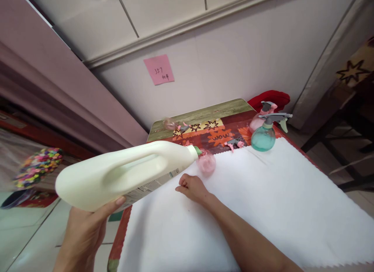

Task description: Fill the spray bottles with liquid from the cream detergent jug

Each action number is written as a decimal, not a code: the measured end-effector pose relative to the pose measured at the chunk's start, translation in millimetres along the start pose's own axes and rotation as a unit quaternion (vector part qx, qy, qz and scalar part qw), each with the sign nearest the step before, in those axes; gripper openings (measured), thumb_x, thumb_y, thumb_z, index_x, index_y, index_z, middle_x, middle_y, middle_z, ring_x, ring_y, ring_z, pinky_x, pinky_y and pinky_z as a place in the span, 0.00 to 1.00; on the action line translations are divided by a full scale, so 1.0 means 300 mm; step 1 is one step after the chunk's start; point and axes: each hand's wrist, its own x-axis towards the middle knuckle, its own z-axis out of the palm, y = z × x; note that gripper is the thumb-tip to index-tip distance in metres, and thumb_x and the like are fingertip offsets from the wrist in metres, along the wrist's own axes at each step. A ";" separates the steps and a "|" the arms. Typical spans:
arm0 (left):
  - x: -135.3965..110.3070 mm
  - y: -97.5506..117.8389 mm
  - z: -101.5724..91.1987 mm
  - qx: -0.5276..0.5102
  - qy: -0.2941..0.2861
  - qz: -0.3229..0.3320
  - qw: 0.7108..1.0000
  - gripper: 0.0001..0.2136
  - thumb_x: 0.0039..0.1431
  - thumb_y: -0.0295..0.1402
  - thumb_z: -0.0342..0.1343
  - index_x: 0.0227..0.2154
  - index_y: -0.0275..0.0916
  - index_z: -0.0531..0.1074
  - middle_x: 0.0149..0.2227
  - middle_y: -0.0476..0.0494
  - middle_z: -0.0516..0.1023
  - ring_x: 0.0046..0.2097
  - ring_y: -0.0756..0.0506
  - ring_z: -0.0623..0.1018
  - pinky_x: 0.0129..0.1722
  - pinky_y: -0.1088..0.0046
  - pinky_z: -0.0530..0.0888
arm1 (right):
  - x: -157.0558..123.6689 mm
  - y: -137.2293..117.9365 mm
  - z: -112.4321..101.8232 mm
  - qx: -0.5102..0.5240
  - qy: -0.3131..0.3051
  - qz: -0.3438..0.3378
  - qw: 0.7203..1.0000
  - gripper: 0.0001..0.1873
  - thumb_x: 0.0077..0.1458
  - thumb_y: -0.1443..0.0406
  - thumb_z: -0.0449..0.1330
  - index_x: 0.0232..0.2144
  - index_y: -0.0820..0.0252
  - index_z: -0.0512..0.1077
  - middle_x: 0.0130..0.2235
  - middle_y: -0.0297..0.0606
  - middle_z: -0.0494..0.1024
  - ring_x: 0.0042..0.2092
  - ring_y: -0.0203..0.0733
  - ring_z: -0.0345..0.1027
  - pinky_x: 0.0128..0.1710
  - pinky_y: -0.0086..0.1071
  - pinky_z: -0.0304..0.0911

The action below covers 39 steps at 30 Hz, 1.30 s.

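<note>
My left hand [87, 225] grips the body of a large cream-white detergent bottle [96, 174] from beneath, thumb along its labelled side. The bottle is tipped nearly level, its green spout [198, 150] at the top of a small round spray bottle [207, 165] holding pink liquid. Whether liquid flows is hard to make out. Just in front of that spray bottle, my right hand [193, 186] hovers with curled fingers and nothing visible in them. A loose pink and grey spray head [234, 143] lies behind on the table.
A white cloth [263, 209] covers much of the table. A spray bottle with teal liquid [263, 139] and a pink one [256, 123] stand at the right. A clear round bottle [171, 124] and another spray head [183, 127] lie near the back, by the wall.
</note>
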 end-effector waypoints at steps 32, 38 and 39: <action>0.003 0.003 -0.003 0.002 0.002 -0.001 1.000 0.38 0.32 0.30 0.76 0.53 0.43 0.75 0.46 0.45 0.84 0.51 0.39 0.80 0.56 0.66 0.75 | 0.001 0.007 0.003 0.002 0.001 -0.005 1.000 0.10 0.52 0.63 0.67 0.28 0.54 0.67 0.25 0.28 0.75 0.29 0.37 0.68 0.31 0.29 0.58; 0.001 0.000 -0.005 -0.001 0.000 0.003 1.000 0.39 0.32 0.29 0.75 0.54 0.43 0.74 0.48 0.45 0.83 0.54 0.37 0.79 0.59 0.63 0.73 | 0.001 0.010 0.004 0.007 0.000 -0.005 1.000 0.10 0.52 0.63 0.67 0.29 0.54 0.66 0.26 0.28 0.75 0.28 0.37 0.67 0.32 0.29 0.59; 0.002 0.000 -0.006 -0.003 -0.002 0.005 1.000 0.39 0.32 0.29 0.75 0.55 0.43 0.74 0.49 0.44 0.83 0.55 0.37 0.78 0.59 0.63 0.73 | 0.001 0.010 0.004 0.007 0.000 -0.005 1.000 0.10 0.52 0.63 0.67 0.29 0.54 0.67 0.26 0.29 0.75 0.29 0.37 0.67 0.32 0.29 0.59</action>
